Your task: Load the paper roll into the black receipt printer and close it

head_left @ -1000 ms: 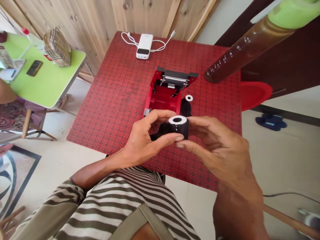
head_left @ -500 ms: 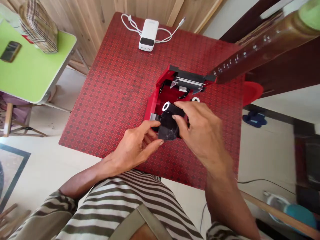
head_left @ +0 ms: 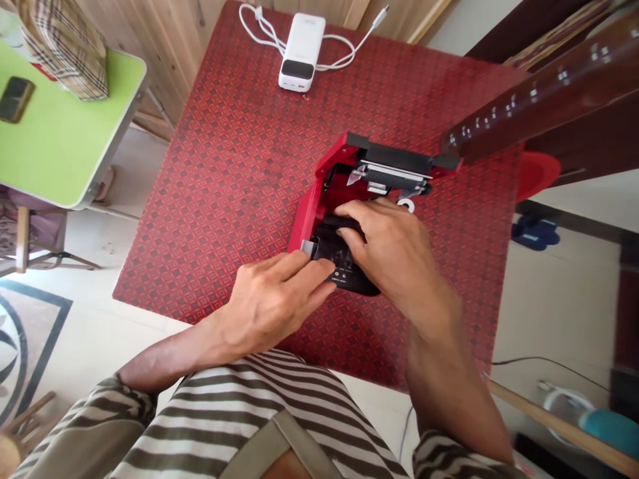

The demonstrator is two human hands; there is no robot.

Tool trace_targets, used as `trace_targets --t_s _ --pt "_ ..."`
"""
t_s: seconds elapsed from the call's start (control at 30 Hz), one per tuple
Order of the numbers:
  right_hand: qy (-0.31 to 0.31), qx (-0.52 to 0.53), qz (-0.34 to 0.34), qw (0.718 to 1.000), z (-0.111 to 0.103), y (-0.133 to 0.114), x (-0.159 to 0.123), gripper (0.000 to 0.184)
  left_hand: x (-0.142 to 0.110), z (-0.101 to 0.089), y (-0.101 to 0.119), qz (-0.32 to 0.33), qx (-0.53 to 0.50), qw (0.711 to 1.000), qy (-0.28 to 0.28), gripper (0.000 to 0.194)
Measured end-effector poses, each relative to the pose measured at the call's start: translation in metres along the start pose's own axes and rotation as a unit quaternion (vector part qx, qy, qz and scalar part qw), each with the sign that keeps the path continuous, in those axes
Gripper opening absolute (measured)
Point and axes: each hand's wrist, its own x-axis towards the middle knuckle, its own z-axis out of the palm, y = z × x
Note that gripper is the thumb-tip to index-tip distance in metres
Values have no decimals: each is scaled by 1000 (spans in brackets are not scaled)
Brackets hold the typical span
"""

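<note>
The left hand [head_left: 272, 303] has its fingers laid across the black roll [head_left: 344, 269], which sits at the front of the open red printer housing [head_left: 312, 223], toward the near edge of the red patterned tabletop [head_left: 200, 219]; the right hand [head_left: 394, 263] is curled over the roll from above, so it is held between both. The roll is judged light, fairly stiff and slick-wrapped, best taken by its ends, while a white ring [head_left: 407, 206] lies just beyond the right hand.

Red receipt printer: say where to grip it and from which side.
Grip the red housing by its bare left wall, from the left: the open black lid occupies the far end, and the left hand and right hand cover the near end.
</note>
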Motion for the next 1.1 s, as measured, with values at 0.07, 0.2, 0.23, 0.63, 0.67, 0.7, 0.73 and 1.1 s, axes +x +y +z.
trace_targets --t_s 0.07,0.2,0.23,0.63,0.67,0.7,0.73,1.1 --pt "-7 -2 1 1000 1 1 3 26 -1 -1 -4 -11 -6 1000 0 29" --pt "-43 -3 1 999 0 4 8 24 -3 1 -10 -23 -24 999 6 23" --pt "-54 2 0 999 0 5 10 23 -3 2 -11 -25 -27 999 9 22" --pt "-48 162 -52 984 -51 0 -26 34 6 -2 -26 -5 48 997 -59 40" --pt "-56 168 -60 982 -55 1 -32 33 8 -1 -27 0 55 996 -68 38" --pt "-63 172 -67 981 -57 2 -36 32 9 0 -28 6 60 996 -71 35" --pt "-68 174 -69 980 -58 2 -38 30 11 1 -29 10 63 995 -72 32" --pt "57 107 -82 989 -52 -15 -45 19 22 5 -26 77 54 995 -13 29"
